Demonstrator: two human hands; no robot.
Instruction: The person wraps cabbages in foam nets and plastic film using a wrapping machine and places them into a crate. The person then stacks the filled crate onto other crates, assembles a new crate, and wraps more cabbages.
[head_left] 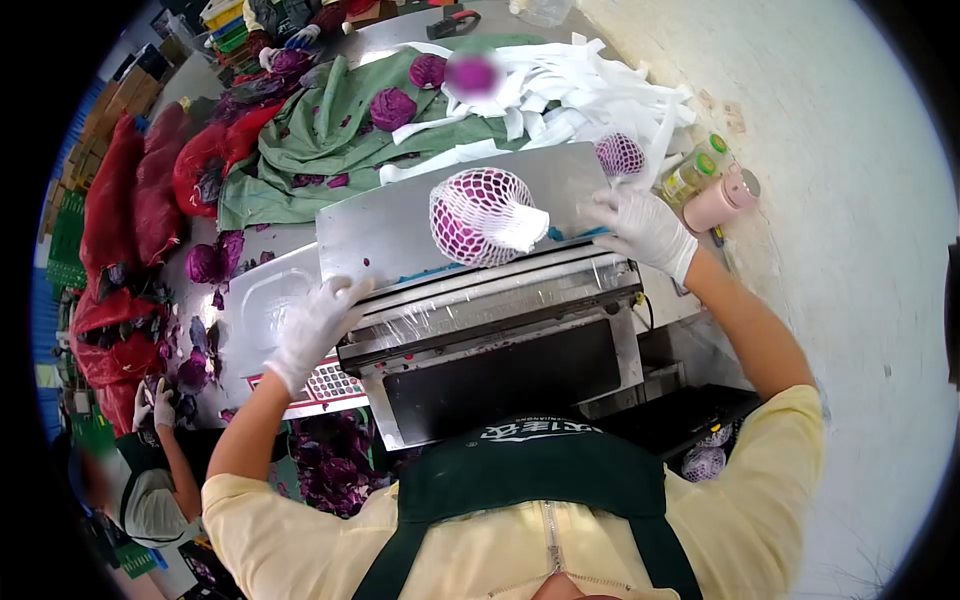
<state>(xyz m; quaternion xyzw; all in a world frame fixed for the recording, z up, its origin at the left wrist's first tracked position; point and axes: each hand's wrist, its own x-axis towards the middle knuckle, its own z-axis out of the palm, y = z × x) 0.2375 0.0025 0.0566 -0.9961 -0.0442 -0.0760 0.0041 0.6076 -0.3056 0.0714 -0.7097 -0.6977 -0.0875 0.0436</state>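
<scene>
A red cabbage in a white foam net (475, 222) lies on the steel plate (375, 230) of a film wrapping machine, the net's gathered end pointing right. Clear plastic film (470, 312) runs across the machine below it. My left hand (318, 330), in a white glove, is at the left end of the film, fingers apart. At the opposite end, near the plate's right corner, is my gloved right hand (645, 228), its fingers spread. Whether either fingertip touches the film is unclear. Neither hand touches the cabbage.
White foam nets (590, 90) and bare cabbages (393, 109) lie on a green cloth (290, 190) behind. A netted cabbage (620, 155), bottles (690, 178) and a pink flask (722, 198) stand right. Red sacks (115, 220) and a co-worker (150, 490) are left.
</scene>
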